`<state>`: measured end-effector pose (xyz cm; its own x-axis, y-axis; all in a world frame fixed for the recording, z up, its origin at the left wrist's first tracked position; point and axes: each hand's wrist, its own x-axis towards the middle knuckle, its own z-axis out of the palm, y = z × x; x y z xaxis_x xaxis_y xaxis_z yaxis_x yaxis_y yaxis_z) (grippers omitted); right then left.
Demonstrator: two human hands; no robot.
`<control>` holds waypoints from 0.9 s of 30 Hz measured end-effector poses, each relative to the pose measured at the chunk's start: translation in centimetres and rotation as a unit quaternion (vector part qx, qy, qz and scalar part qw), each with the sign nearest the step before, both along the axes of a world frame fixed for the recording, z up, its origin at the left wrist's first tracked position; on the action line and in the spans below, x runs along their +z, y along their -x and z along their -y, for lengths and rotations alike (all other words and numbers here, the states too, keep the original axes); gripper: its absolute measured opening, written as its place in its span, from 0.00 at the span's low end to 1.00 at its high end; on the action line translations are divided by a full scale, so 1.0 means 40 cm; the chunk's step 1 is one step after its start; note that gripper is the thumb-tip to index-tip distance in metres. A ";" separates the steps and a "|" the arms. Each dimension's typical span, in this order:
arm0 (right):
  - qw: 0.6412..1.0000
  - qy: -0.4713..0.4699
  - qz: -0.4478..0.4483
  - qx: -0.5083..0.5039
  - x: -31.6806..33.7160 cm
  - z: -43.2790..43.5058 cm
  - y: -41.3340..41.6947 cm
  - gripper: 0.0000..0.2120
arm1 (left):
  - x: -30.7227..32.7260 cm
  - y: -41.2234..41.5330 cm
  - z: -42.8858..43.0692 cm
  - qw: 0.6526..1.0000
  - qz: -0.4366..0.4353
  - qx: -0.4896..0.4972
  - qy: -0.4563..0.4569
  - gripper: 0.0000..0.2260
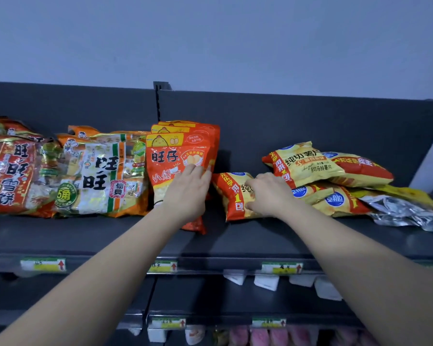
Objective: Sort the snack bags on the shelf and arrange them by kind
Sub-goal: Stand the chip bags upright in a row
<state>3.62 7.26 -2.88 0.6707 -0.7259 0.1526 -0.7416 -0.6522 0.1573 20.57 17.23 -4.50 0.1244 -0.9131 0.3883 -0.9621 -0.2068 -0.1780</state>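
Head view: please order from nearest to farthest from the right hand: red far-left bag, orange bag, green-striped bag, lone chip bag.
1. lone chip bag, gripped by the right hand
2. orange bag, just left of it
3. green-striped bag, further left
4. red bag, far left end

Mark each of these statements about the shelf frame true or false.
1. The left hand rests on the front orange bag. True.
2. The right hand holds a silver bag. False: it grips a yellow-and-red chip bag; the silver bag lies untouched at far right.
3. The white-and-orange bags sit left of the front orange bag. True.
4. The chip pile stands neatly upright. False: its bags lie tumbled across one another.
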 end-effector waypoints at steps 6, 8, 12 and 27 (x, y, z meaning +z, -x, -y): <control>0.998 0.012 0.051 -0.041 0.032 0.067 0.069 0.29 | -0.018 0.053 0.074 0.998 -0.020 0.002 -0.056 0.25; 0.995 0.026 0.076 -0.058 0.041 0.107 0.092 0.28 | -0.027 0.068 0.110 0.997 -0.029 0.011 -0.065 0.23; 0.988 0.062 0.104 -0.096 0.051 0.199 0.140 0.31 | -0.047 0.107 0.184 0.991 -0.101 0.053 -0.076 0.20; 0.949 -0.119 0.277 -0.094 0.060 0.403 0.228 0.37 | -0.116 0.168 0.324 0.706 -0.656 0.250 0.096 0.39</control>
<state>-5.52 -8.85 -0.46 0.3905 -0.8827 0.2613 -0.7741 -0.4685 -0.4258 13.85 4.27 -9.15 0.7796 -0.5743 -0.2497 -0.0715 -0.4777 0.8756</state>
